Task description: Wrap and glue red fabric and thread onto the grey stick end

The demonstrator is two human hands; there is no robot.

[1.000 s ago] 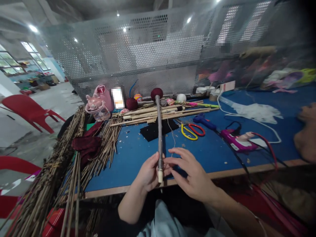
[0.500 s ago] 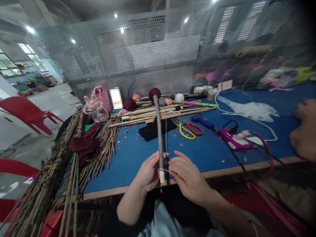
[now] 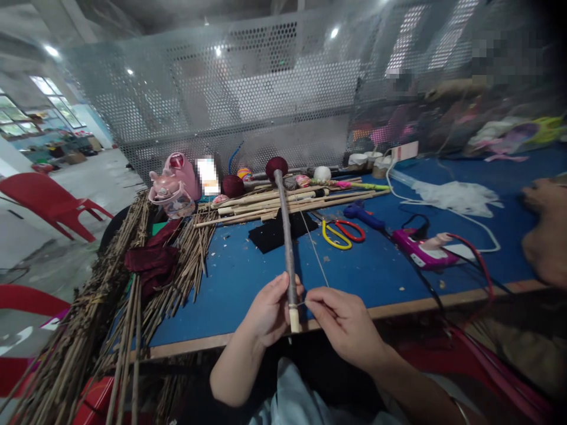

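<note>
My left hand (image 3: pixel 272 310) is closed around the lower part of a grey-wrapped stick (image 3: pixel 287 248), whose bare pale wooden end points toward me. A dark red ball (image 3: pixel 277 169) tops the stick's far end. Just right of the stick, my right hand (image 3: pixel 348 319) pinches a thin grey thread (image 3: pixel 315 245) between thumb and forefinger. One length of it runs to the stick near the pale end, and another stretches away across the blue table. A black cloth (image 3: pixel 277 233) lies flat beneath the stick. Scissors (image 3: pixel 341 234) with yellow and red handles rest to the right.
Bundles of thin twigs (image 3: pixel 177 277) and a dark red cloth (image 3: pixel 153 262) cover the left side. Wooden sticks (image 3: pixel 266 206) lie behind. At right are a blue glue gun (image 3: pixel 363 216), a purple power strip (image 3: pixel 423 251) with cords, and another person's hand (image 3: pixel 549 230).
My right hand has moved slightly right and away from the stick, drawing the thread out at a slant. The stick's near end has shifted a little right and toward me.
</note>
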